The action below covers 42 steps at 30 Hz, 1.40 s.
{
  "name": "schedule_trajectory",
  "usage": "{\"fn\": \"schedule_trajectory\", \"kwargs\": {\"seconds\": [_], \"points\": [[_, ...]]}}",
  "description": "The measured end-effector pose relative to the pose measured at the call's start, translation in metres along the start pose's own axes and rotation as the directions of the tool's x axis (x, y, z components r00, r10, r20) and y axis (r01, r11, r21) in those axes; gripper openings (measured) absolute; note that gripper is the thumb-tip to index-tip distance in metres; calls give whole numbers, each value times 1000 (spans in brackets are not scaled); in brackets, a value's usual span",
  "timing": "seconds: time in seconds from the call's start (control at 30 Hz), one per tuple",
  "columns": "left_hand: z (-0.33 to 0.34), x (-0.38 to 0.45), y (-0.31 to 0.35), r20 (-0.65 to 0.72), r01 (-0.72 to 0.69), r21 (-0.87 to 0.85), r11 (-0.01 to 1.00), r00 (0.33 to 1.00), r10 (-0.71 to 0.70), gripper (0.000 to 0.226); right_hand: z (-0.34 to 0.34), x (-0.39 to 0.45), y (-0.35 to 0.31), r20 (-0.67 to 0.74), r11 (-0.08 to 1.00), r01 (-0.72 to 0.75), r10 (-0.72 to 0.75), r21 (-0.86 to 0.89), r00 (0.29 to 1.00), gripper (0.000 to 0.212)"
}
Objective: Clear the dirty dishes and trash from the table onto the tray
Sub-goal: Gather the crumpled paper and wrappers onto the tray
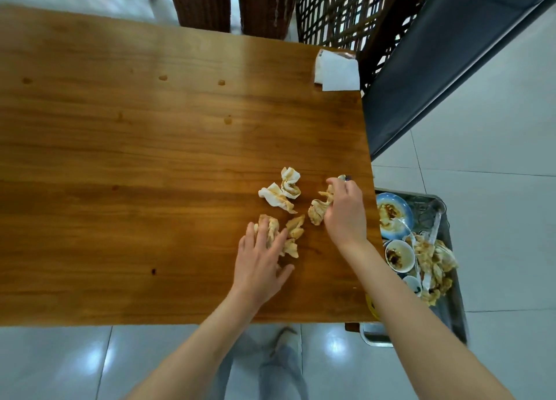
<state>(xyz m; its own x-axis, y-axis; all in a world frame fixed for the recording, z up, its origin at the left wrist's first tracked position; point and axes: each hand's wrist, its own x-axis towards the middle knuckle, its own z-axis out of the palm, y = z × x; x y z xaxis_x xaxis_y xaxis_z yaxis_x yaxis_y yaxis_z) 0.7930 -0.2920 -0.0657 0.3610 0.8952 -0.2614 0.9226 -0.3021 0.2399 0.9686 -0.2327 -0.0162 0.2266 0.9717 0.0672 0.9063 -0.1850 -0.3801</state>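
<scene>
Soiled napkins (281, 190) lie near the table (120, 159) edge beside the tray (451, 306). The right hand (343, 213) pinches one wad (319, 210); the left hand (258, 258) presses flat, fingers spread, on another (293, 231). Loose wads could drop floorward between table and tray.

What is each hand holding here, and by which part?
Right hand grips a stained napkin by its upper end. Left hand rests flat on another napkin, gripping nothing.

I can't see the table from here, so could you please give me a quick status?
Left hand pressing one soiled napkin, right hand gripping another. Two crumpled napkins untouched. Tray alongside, path clear.
</scene>
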Motion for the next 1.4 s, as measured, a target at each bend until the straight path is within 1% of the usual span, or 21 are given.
{"fn": "schedule_trajectory", "kwargs": {"seconds": [0.07,0.13,0.17,0.23,0.3,0.37,0.47,0.53,0.63,0.67,0.73,0.77,0.8,0.83,0.93,1.0,1.07,1.17,1.23,1.3,1.4], "points": [[2,4,5,-120,-7,-2,1000,993,7,52,6,6,7,0,998,69,-69,-11,998,48],[7,10,8,-256,-49,-4,999,966,46,33,13,9,14,12,993,115,-115,-11,993,53],[9,12,9,-309,-56,-17,998,950,48,27,16,9,17,12,992,124,-124,-10,992,54],[11,14,11,-371,-44,-42,998,928,25,23,23,8,23,-5,990,136,-137,-42,991,52],[13,16,12,-401,-27,-44,999,916,7,22,28,7,30,6,987,139,-139,-86,990,55],[13,18,14,-416,-1,-52,999,909,-20,21,31,5,37,71,982,159,-152,-100,986,58],[11,17,15,-439,28,-99,995,896,-69,19,34,0,47,132,972,210,-196,-108,972,49],[6,14,15,-449,33,-150,988,888,-98,20,36,-2,49,121,971,228,-218,-74,968,39],[-1,6,13,-498,12,-201,980,860,-113,21,38,-6,53,124,965,261,-260,9,958,36],[-5,2,13,-525,9,-243,970,840,-139,21,38,-5,55,103,964,264,-267,39,958,36],[-12,-3,10,-558,45,-392,919,782,-277,20,34,-2,59,17,963,249,-252,100,968,32],[-15,-2,10,-551,75,-466,881,755,-356,22,32,3,61,-25,964,238,-237,116,971,31],[-17,1,11,-531,95,-515,852,745,-404,25,29,8,63,-46,968,222,-218,115,975,30],[-19,8,15,-515,96,-522,847,756,-403,29,28,15,65,-47,974,202,-198,102,979,31],[-17,37,36,-498,44,-383,923,831,-247,31,25,38,72,-37,989,140,-139,52,990,30],[-14,52,47,-444,64,-347,936,868,-224,29,23,51,74,-33,994,98,-96,43,995,29],[-6,60,53,-404,108,-357,928,878,-257,29,24,62,75,-26,996,84,-83,21,996,30],[3,64,57,-374,157,-274,949,892,-255,42,27,74,74,3,992,118,-118,-36,993,34],[6,65,57,-357,191,-242,951,894,-270,44,30,78,71,53,990,128,-125,-64,991,37],[6,65,58,-361,203,-225,953,891,-275,37,33,80,69,91,990,128,-122,-63,988,34],[6,66,57,-360,197,-213,957,895,-264,35,36,79,68,61,989,147,-145,-28,987,22]]}}
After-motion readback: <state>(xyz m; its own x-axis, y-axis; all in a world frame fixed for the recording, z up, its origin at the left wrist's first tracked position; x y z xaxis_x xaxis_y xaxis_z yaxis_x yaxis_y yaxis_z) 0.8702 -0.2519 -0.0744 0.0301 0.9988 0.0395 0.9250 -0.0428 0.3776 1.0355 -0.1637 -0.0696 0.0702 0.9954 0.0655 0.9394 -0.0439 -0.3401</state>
